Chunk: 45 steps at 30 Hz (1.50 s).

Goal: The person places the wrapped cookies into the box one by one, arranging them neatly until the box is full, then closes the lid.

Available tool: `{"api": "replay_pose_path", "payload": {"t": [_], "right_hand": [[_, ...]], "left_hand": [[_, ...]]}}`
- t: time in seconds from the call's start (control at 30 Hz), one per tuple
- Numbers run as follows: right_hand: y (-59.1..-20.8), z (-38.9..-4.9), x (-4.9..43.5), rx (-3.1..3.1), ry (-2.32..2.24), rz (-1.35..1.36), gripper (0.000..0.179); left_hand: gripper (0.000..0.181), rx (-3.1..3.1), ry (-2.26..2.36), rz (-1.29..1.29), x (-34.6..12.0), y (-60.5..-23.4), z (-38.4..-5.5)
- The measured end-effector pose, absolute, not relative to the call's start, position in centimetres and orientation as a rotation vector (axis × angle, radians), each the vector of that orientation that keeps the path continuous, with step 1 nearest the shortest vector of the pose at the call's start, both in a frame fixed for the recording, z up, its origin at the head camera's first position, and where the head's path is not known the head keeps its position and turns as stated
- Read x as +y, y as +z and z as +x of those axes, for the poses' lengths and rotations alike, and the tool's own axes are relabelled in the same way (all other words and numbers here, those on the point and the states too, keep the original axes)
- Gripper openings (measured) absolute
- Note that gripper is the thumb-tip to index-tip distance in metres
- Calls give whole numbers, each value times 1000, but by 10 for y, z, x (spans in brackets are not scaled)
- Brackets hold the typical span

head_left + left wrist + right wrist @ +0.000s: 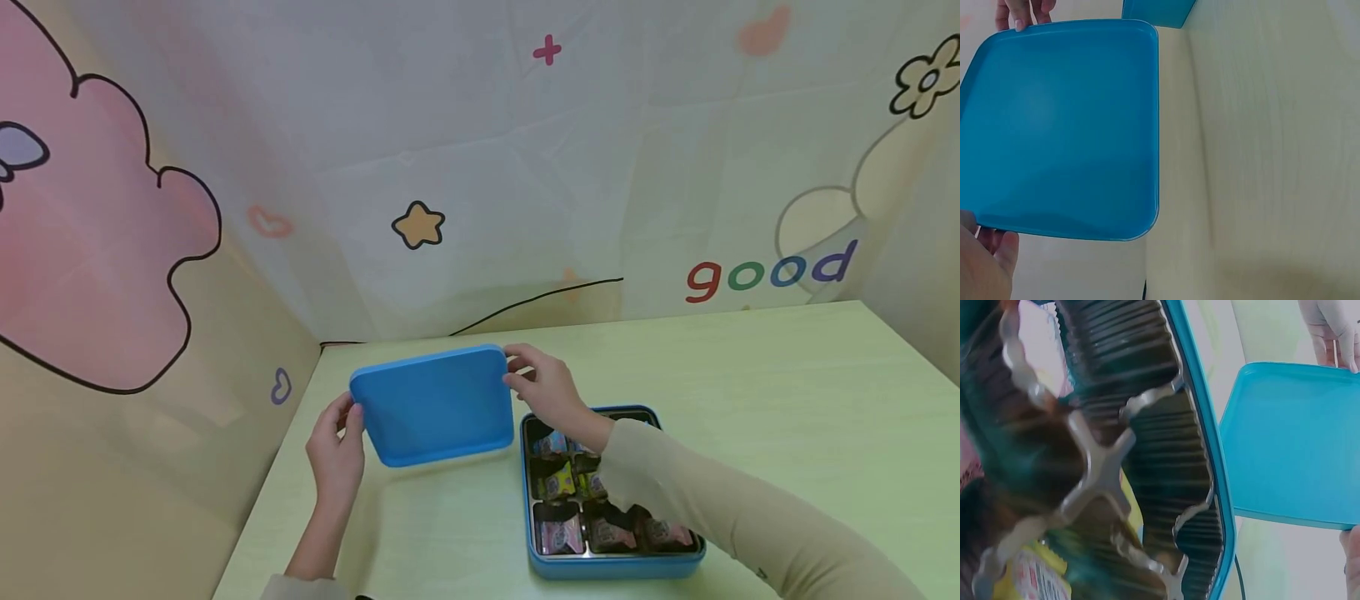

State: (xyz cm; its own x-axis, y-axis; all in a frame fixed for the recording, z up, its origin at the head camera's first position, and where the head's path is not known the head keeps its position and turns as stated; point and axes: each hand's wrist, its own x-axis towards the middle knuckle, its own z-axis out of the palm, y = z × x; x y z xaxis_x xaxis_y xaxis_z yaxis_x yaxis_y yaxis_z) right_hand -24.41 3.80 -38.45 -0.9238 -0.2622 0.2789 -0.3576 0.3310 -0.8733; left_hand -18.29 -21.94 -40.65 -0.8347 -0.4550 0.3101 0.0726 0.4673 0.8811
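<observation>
A rectangular blue lid (438, 408) hangs tilted above the table, its hollow, rimmed side toward the head camera. My left hand (337, 450) grips its left edge, thumb on the near side. At the upper right corner, my right hand (546, 387) pinches the rim between thumb and fingers. Below my right forearm stands an uncovered blue box (615, 568) with a dark divided insert. Small wrapped sweets (558, 533) in pink, yellow and blue lie in its compartments; the sleeve hides part of them. In the right wrist view the insert (1100, 465) looms close, its ribbed walls showing.
The pale wooden table (810, 417) stretches to the right of the box. Behind it hangs a printed cloth backdrop (480, 167) with a star and the word "good". Another printed panel (112, 467) borders the table's left side.
</observation>
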Motion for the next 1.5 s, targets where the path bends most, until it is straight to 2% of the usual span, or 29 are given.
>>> {"api": "replay_pose_path", "payload": {"t": [0.87, 1.5], "right_hand": [[-381, -251, 68, -2375, 1531, 662, 31], [-383, -248, 89, -2285, 1415, 730, 28]], "left_hand": [[29, -2198, -1369, 164, -196, -393, -189], [26, -2165, -1421, 55, -181, -398, -190]]}}
